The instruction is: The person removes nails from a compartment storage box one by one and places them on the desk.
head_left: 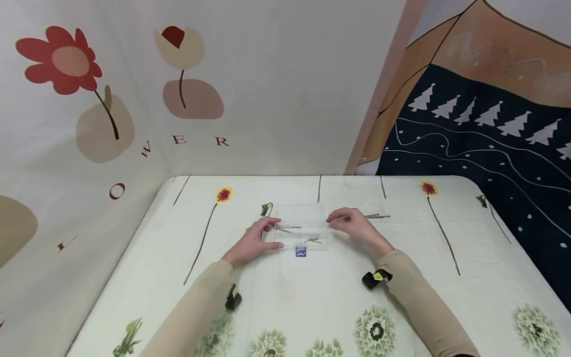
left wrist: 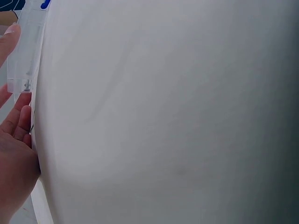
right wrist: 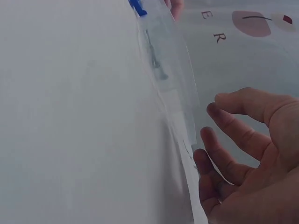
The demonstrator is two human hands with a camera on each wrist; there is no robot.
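At far left, my left grip [left wrist: 18, 156] holds a clear box [left wrist: 29, 46] with a blue clasp [left wrist: 45, 4]; pale counter [left wrist: 163, 116] fills most.

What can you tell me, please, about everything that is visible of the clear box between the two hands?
The clear box looks like transparent plastic, rectangular, with dividers inside and a blue latch on its near side. It lies on the patterned cloth. Slender metal pieces lie within, longer ones toward the left, shorter ones near the front right. The left hand grips its left end; the right hand is beside its right end, contact unclear. The lid's position is hard to tell.
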